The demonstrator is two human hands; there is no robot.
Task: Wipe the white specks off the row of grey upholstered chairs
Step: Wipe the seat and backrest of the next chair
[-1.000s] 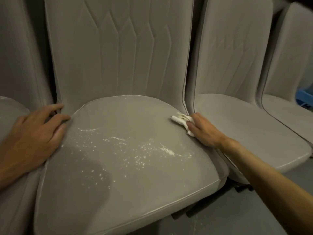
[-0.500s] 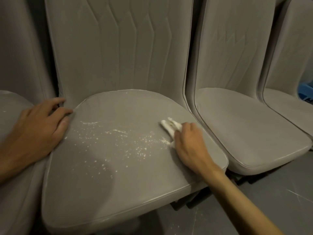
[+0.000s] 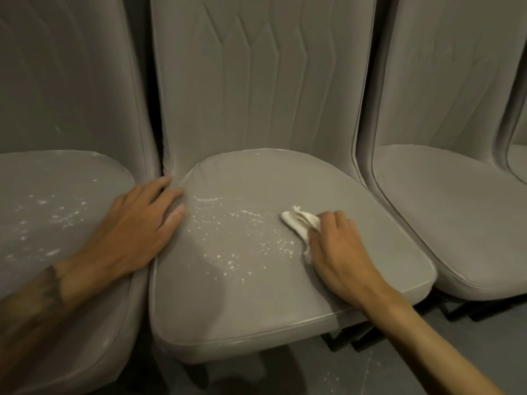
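A row of grey upholstered chairs fills the head view. The middle chair's seat (image 3: 256, 303) carries scattered white specks (image 3: 245, 240) across its centre. My right hand (image 3: 339, 252) grips a crumpled white cloth (image 3: 299, 220) and presses it on the right part of that seat, just right of the specks. My left hand (image 3: 139, 229) rests flat, fingers straight, over the gap at the seat's left edge. The left chair's seat (image 3: 94, 280) also bears white specks (image 3: 54, 215).
The right chair's seat (image 3: 456, 223) shows no specks. A sliver of a further chair (image 3: 519, 161) sits at the far right edge. Dark floor (image 3: 370, 374) with a few white specks and black chair legs lies below the seats.
My right hand has swept the cloth leftward from the seat's right edge onto the seat, thinning the specks on that side. The view has shifted left, showing the speckled left seat.
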